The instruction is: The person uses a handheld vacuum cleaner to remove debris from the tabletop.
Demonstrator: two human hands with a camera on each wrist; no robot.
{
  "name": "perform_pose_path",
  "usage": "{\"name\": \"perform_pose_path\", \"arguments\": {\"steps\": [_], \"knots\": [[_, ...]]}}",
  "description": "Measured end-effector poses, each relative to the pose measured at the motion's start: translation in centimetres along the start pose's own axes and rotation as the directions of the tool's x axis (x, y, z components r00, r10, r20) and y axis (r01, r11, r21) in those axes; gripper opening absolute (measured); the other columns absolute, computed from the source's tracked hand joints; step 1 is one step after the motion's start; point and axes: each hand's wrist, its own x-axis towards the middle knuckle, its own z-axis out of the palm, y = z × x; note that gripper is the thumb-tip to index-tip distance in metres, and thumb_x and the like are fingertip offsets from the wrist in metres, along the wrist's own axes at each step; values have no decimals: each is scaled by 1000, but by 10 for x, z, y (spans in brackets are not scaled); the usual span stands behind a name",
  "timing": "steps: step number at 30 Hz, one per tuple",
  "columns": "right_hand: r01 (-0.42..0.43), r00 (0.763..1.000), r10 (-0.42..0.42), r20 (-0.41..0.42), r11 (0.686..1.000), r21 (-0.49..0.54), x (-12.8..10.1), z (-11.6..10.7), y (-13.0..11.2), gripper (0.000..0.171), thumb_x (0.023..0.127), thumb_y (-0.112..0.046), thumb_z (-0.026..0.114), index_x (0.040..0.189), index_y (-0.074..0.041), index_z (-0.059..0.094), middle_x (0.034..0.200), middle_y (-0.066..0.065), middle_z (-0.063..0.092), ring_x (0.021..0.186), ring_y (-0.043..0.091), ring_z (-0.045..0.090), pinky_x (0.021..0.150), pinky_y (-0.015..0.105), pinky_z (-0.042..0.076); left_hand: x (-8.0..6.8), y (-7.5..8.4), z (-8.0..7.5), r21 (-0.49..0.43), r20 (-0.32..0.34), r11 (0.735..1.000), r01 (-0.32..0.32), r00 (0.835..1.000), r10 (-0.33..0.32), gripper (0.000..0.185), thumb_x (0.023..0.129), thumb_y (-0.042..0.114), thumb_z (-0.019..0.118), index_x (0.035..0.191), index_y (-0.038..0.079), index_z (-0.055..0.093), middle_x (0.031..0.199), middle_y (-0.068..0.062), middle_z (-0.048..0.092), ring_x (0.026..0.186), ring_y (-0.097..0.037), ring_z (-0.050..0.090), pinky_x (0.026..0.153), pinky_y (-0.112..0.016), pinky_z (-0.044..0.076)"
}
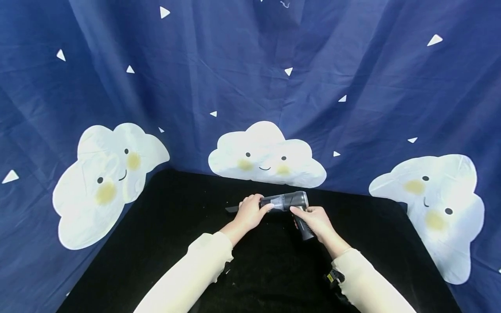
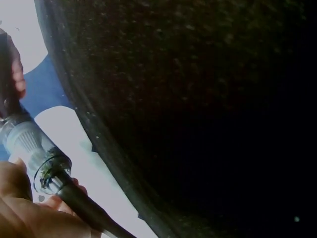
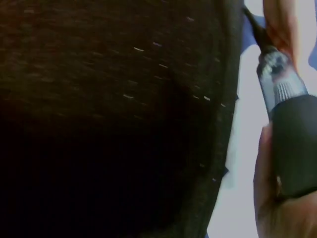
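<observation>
Sleeves [image 1: 203, 261], hands gripping vacuum [image 1: 287, 201] over black table [image 1: 164, 243].

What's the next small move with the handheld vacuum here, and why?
Probably twist or pull the black nozzle with the left hand. That hand grips the front end of the grey handheld vacuum near its clear section, while the right hand steadies the black handle above the black table.
</observation>
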Motion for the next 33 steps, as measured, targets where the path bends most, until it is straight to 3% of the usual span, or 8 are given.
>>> {"name": "perform_pose_path", "arguments": {"steps": [2,4,7,15,21,25,33], "knots": [[15,997,-29,-73,982,-187,-1,3,5,55,80,-56,78,71,-5,62,64,3,61,58,16,59,54,30,50,1,-1,3,24,21,1000,9,1000,-10,54,96,52,62,124,6,62,107,-8,64,99,-25,55,87,-44,40],[12,991,-57,-118,936,-351,0,4,11,59,78,-64,75,64,-10,56,60,-1,54,56,15,53,52,29,44,2,-2,6,56,49,998,19,999,-22,55,95,55,61,123,7,62,107,-7,63,97,-24,54,86,-43,40],[14,991,-75,-111,881,-474,3,6,19,60,80,-67,71,59,-13,53,56,-3,49,55,16,49,53,29,40,2,-3,10,98,82,995,33,996,-42,58,96,57,59,124,7,61,109,-8,63,97,-24,54,87,-43,40],[26,995,-77,-67,826,-564,7,10,26,62,81,-68,69,56,-13,56,52,-4,47,52,16,47,53,30,38,0,-6,15,152,121,986,62,989,-81,58,95,57,59,122,5,62,105,-9,63,93,-25,54,83,-43,40],[43,990,-117,-75,771,-636,5,14,25,62,81,-68,69,54,-13,57,51,-2,49,51,17,48,52,32,39,-2,-11,20,179,117,983,41,991,-63,56,96,55,59,120,5,63,100,-7,62,90,-23,53,81,-42,40],[65,986,-151,-70,737,-673,6,14,24,61,81,-66,70,53,-13,55,51,-2,48,51,18,47,52,32,38,-2,-12,21,202,125,979,7,992,-33,55,99,49,58,127,3,61,110,-11,63,100,-28,55,86,-44,41],[106,985,-171,-28,721,-685,7,11,20,56,88,-58,67,57,-13,55,53,-1,48,52,19,48,53,35,41,-4,-24,14,257,177,962,-98,983,53,57,103,42,54,143,2,50,139,-14,57,128,-30,52,105,-48,39]]}}
